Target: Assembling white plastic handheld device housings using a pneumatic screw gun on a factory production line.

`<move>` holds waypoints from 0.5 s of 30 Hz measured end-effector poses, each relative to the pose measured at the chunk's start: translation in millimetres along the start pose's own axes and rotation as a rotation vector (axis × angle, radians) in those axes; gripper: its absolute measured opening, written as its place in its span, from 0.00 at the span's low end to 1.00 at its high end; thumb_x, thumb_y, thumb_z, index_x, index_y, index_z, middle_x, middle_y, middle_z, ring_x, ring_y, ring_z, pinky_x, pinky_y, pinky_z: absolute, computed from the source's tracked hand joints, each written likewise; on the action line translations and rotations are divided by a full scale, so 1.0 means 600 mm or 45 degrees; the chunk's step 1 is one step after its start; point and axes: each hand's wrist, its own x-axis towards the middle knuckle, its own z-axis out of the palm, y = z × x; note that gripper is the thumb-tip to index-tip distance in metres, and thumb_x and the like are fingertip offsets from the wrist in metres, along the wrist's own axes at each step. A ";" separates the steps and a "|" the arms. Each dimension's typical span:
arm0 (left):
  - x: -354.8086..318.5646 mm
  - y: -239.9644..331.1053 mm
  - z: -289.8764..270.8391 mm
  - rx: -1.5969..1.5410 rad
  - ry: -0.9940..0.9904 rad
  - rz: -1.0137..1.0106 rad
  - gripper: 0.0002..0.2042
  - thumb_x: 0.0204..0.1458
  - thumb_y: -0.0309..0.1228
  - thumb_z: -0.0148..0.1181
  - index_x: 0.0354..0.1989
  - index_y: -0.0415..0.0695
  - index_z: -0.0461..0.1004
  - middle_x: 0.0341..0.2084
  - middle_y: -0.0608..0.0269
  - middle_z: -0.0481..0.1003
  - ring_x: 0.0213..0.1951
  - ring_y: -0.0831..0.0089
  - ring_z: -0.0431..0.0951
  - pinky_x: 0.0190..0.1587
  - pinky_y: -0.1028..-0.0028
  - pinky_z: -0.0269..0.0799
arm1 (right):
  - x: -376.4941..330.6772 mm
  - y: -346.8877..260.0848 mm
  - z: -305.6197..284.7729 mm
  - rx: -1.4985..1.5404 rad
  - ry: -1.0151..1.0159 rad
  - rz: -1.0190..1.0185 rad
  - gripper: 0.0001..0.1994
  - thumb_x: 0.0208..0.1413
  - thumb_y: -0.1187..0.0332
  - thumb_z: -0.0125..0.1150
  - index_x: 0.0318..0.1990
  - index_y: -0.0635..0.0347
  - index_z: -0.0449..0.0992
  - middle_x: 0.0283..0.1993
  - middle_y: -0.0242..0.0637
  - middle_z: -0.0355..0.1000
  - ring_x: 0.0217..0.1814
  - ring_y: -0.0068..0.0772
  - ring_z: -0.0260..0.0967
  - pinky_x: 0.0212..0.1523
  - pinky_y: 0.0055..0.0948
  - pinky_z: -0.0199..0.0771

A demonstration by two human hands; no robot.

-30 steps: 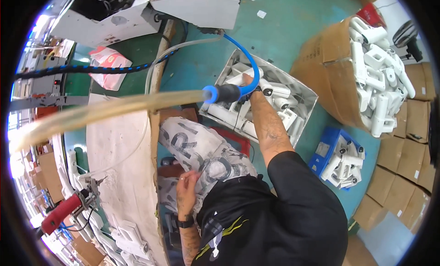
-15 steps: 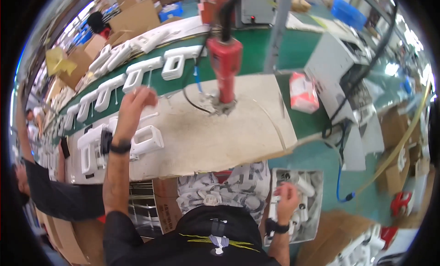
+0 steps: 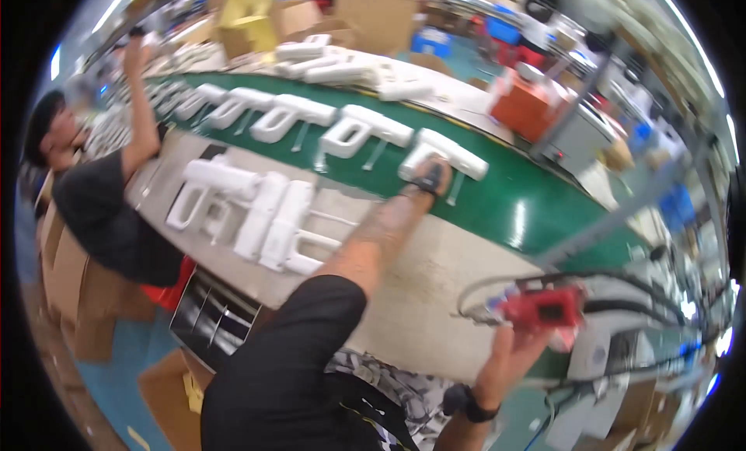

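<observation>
Left hand [image 3: 430, 173] is extended onto the green conveyor belt [image 3: 536, 210], fingers closed on a white plastic housing [image 3: 443, 155] at the near end of the row. Right hand [image 3: 522, 344] is below the belt, over the counter [image 3: 435, 288], gripping a red power screwdriver [image 3: 544, 309].

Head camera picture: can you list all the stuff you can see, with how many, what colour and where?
white plastic handle parts: a long row, too many to count surely, white, on the belt
green belt: one, green, running across the middle
white parts pile: several, white, on the pale worktable
pale worktable: one, beige, near side of the belt
red power tool: one, red, at right, with dark hoses
cardboard boxes: several, brown, far left and top
co-worker: one, dark shirt, at left
left hand: on the nearest white part on the belt
right hand: holding the red power tool
</observation>
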 end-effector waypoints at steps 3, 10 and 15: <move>-0.039 -0.131 0.008 -0.620 0.366 -0.561 0.16 0.61 0.36 0.47 0.37 0.40 0.82 0.42 0.46 0.82 0.46 0.49 0.82 0.52 0.59 0.76 | -0.008 -0.019 0.021 0.136 -0.186 0.070 0.37 0.61 0.65 0.61 0.72 0.70 0.50 0.62 0.51 0.66 0.54 0.40 0.71 0.57 0.37 0.71; -0.151 -0.131 -0.216 -0.116 0.303 0.456 0.13 0.39 0.33 0.58 0.33 0.41 0.78 0.25 0.52 0.76 0.37 0.55 0.80 0.41 0.59 0.76 | 0.000 -0.007 -0.012 0.228 0.035 -0.079 0.35 0.61 0.60 0.59 0.68 0.73 0.55 0.59 0.52 0.67 0.49 0.40 0.69 0.52 0.38 0.71; -0.343 -0.097 -0.482 -0.229 0.133 0.083 0.10 0.44 0.31 0.55 0.35 0.42 0.76 0.28 0.49 0.78 0.33 0.51 0.81 0.32 0.54 0.76 | 0.022 -0.016 -0.016 0.376 -0.037 -0.151 0.37 0.54 0.61 0.69 0.66 0.66 0.58 0.57 0.53 0.66 0.54 0.50 0.67 0.55 0.45 0.72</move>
